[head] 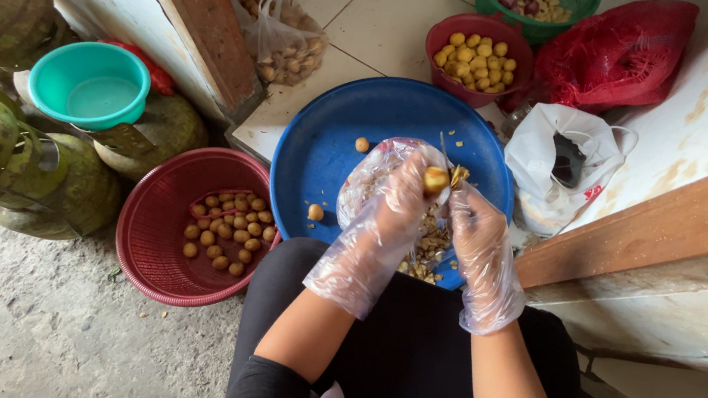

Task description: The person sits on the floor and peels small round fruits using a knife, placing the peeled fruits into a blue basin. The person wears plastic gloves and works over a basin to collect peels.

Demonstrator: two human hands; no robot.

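The gloved left hand (pixel 393 196) is pinching a small round tuber (pixel 435 179) over the blue basin (pixel 325 140) (light, firm, probably slick); the right hand (pixel 474 228) is gripping a thin blade (pixel 445 150) against it.

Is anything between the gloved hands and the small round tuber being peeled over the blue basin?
Nothing visible apart from the gloves. The left hand holds the small yellow tuber in its fingertips, and the right hand meets it from the other side with a thin blade, above the blue basin. Only thin clear plastic gloves lie between skin and tuber.
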